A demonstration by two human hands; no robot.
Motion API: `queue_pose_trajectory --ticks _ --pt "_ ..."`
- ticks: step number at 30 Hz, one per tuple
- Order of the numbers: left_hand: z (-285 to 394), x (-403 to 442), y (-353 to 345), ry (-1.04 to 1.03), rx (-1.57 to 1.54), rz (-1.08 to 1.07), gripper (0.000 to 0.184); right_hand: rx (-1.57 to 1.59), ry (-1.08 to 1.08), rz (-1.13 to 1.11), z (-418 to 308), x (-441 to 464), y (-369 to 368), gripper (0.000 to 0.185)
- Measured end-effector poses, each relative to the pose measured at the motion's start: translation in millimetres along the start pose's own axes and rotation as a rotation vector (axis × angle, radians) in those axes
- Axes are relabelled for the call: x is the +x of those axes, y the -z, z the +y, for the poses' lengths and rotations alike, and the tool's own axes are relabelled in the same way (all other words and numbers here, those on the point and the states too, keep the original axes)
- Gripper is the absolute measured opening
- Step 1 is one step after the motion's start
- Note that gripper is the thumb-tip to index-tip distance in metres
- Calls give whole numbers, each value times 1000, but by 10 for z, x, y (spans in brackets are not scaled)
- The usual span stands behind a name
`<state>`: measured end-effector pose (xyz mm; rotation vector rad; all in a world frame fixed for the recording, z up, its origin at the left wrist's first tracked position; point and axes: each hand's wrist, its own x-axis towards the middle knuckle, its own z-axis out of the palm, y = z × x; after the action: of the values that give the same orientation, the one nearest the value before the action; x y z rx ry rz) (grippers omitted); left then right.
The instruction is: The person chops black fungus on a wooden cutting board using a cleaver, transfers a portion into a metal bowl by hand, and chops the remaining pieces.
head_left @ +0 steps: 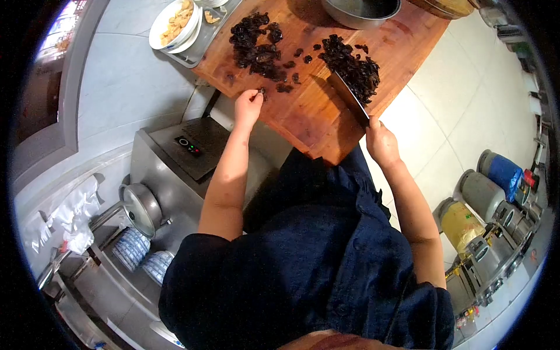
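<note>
My right hand [382,143] is wrapped round the handle of a cleaver [349,98], its blade standing on edge against the board. Just beyond the blade lies a heap of chopped black fungus [353,69], dark and glossy. My left hand [249,109] is pinched closed at the board's near left edge, with a small dark bit of fungus [262,91] at its fingertips. A looser pile of larger fungus pieces [255,46] is spread at the upper left of the wooden cutting board [309,125]. Several scraps lie between the two piles.
A metal bowl [361,18] stands at the board's far side. On a metal tray [195,53] to the left, a white bowl [156,34] holds pale yellow pieces. A lidded pot [142,209] and patterned bowls [132,248] are at lower left, gas cylinders [481,195] at right.
</note>
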<state>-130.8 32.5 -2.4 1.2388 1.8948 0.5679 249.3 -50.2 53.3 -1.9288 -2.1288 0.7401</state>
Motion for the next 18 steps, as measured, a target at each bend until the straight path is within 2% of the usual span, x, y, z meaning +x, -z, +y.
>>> queue_pose_trajectory --ticks 2,3,6,7,8,11,14,15,18 --pt "231 -75 -59 216 -395 -119 19 6 -11 -13 -9 -8 18 13" --pt "378 -142 -124 221 -479 -184 16 14 -6 3 -17 -7 26 13" --pt "645 -285 -388 175 -408 -301 14 36 -29 -7 -66 -2 63 9" --pt "643 -275 -516 90 -349 -323 14 38 -30 -9 -63 0 62 9" --pt "654 -274 -667 -55 -106 -213 16 40 -29 -11 -54 -1 62 9" --pt "971 -336 -837 -643 335 130 16 29 -21 -5 -55 -1 65 9" --pt "899 -232 -1021 -900 563 108 14 24 -20 19 -57 -18 43 8" --pt "894 -289 -1063 -851 610 69 11 31 -17 12 -72 -17 59 8" --pt "868 -550 -1152 -712 434 -56 11 28 -20 9 -57 -8 59 8"
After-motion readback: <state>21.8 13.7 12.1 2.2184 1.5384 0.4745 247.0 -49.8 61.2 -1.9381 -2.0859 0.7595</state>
